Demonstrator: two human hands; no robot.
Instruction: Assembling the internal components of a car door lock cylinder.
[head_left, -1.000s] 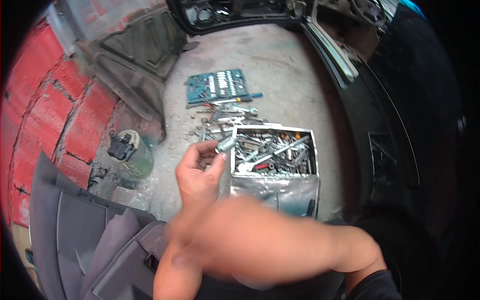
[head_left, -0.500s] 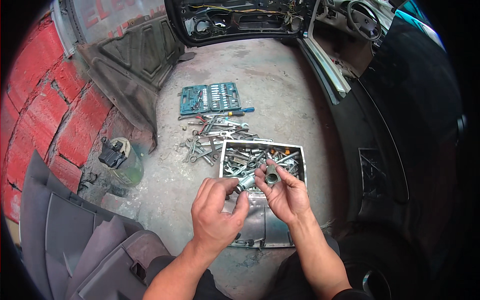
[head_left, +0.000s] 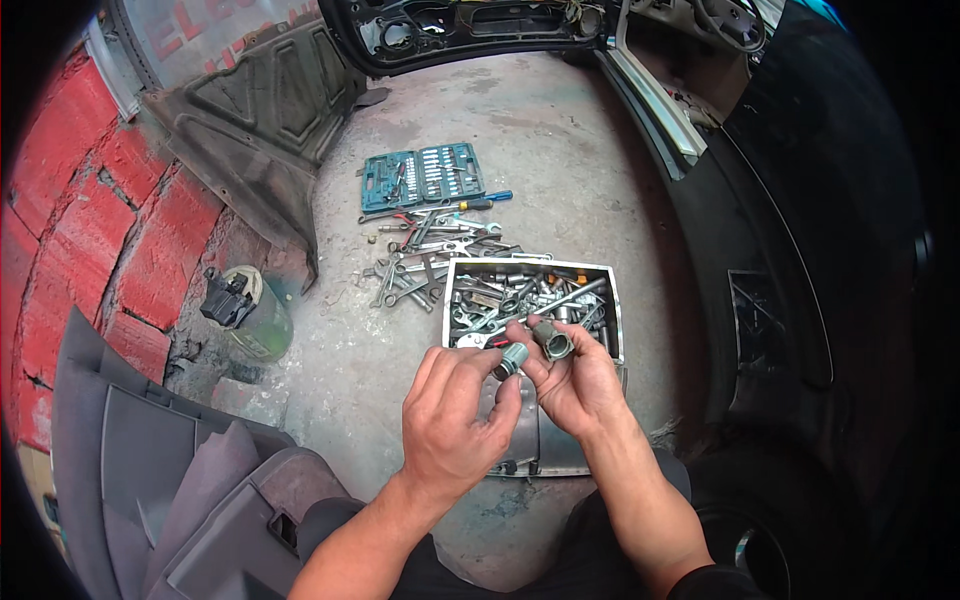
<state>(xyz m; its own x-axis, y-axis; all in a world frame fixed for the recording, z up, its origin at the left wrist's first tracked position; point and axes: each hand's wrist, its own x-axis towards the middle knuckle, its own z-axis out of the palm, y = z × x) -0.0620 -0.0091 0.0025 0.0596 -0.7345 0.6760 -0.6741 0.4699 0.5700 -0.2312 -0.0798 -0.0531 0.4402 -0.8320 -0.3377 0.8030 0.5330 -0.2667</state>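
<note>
Over the near side of an open metal toolbox, my left hand is closed on a shiny silver socket, held between thumb and fingertips. Close beside it, my right hand has its palm turned up and its fingers around a duller, grey-green socket. The open end of that duller socket faces toward me. Wrenches, sockets and bars fill the toolbox behind my hands. My forearms and hands hide part of its near side.
Loose wrenches lie on the concrete floor left of and behind the toolbox. Farther back sits an open teal socket case beside a screwdriver. A bucket stands left, near grey trim panels. A dark car borders the right.
Both hands have shifted a little to the right in view, and the two sockets are closer together. The duller socket has turned, showing more of its open end.
</note>
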